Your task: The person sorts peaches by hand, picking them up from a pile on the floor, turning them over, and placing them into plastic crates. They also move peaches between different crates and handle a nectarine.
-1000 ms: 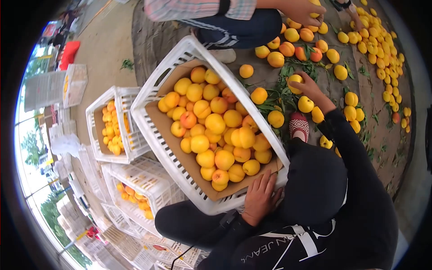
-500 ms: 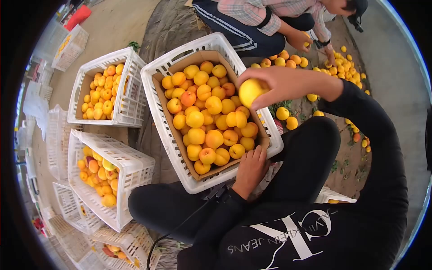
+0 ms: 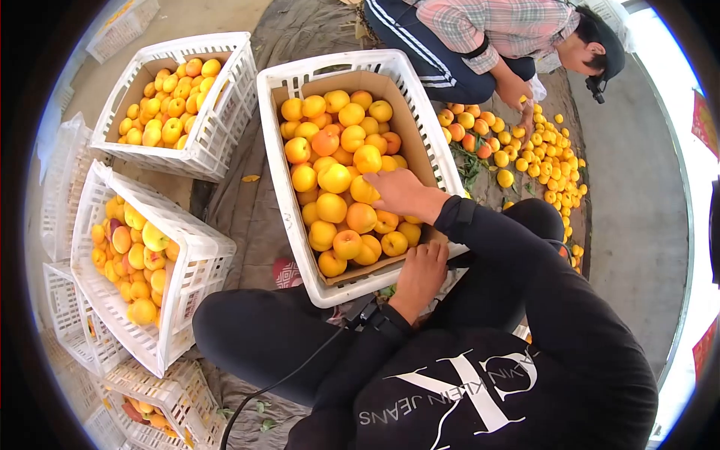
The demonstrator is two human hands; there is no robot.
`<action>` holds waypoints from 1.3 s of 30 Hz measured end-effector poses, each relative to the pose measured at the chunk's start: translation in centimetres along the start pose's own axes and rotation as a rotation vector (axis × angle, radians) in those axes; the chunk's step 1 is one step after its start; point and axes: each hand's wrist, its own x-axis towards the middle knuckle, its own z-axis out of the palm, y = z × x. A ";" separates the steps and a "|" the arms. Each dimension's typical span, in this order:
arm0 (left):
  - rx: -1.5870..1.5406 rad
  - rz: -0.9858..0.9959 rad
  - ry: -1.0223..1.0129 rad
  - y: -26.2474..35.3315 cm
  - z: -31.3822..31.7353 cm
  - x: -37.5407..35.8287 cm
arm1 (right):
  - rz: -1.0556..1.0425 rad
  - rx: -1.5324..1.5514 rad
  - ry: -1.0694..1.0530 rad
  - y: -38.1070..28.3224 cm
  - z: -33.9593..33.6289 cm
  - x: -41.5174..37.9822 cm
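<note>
A white plastic crate (image 3: 274,161) lined with cardboard (image 3: 409,124) stands before my crossed legs, filled with yellow peaches (image 3: 334,178). My right hand (image 3: 401,193) reaches into its right side, its fingertips around a yellow peach (image 3: 364,190) lying among the others. Part of that peach is covered by the fingers. At the crate's near right corner, my left hand (image 3: 421,279) grips the rim and cardboard edge, fingers together and bent over it. The underside of this hand is hidden.
Two more peach-filled crates (image 3: 217,97) (image 3: 202,259) stand to the left, with another crate (image 3: 169,397) below. Opposite sits a person (image 3: 480,45) handling fruit beside loose peaches (image 3: 551,161) on the ground. A cable (image 3: 300,375) crosses my leg.
My right hand has brought a peach from over the crate's right rim down and left into the pile. The left hand stays at the rim. The view has shifted.
</note>
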 end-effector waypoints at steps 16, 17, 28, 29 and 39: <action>0.023 0.016 -0.012 0.1 -0.9 -0.2 | 0.362 0.169 0.122 5.4 1.9 -0.6; 0.036 0.023 -0.007 0.1 -0.8 -0.2 | 0.354 0.166 0.090 4.9 1.7 -1.3; 0.126 0.041 -0.022 0.3 -0.4 0.0 | 0.297 0.285 0.154 3.5 3.0 -4.4; 0.118 0.042 -0.006 0.4 -0.5 0.1 | 0.292 0.291 0.129 3.7 2.6 -4.6; 0.105 0.038 -0.020 0.8 -0.6 0.4 | 0.427 0.331 -0.033 4.0 2.9 -6.0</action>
